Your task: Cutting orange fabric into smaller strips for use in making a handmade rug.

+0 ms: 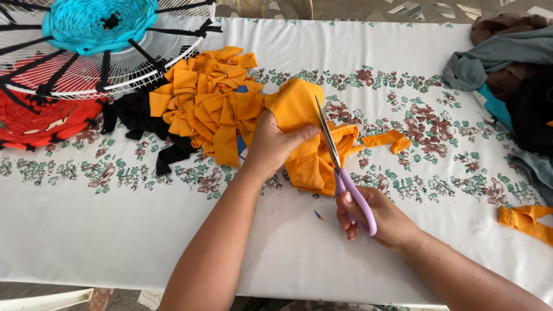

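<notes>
Your left hand (271, 144) was closed on the orange cloth (305, 138), thumb pressed flat on top, pinning it mid-tabletop. Your right hand (377, 216) had its fingers through the purple handles of the scissors (340, 167); blades nearly together, lying along the cloth's right edge, tips pointing away from you.

Pile of orange strips (204, 101) touched the cloth on the left, with black strips (141, 124) beside that. One short orange strip (391, 140) lay just right of the cloth, apart from it. Another orange strip (527, 222) sat near the right edge.

White wire frame (173, 49) with the blue woven round (98, 23) overhung the far-left corner; red woven round (43, 121) below it at the left edge. Heap of clothes (507, 69) filled the far-right corner.

Open room: the near strip of the tabletop (86, 230) in front of you, both sides of your arms, and the far middle. Small orange scrap (317, 215) lay between your hands.
</notes>
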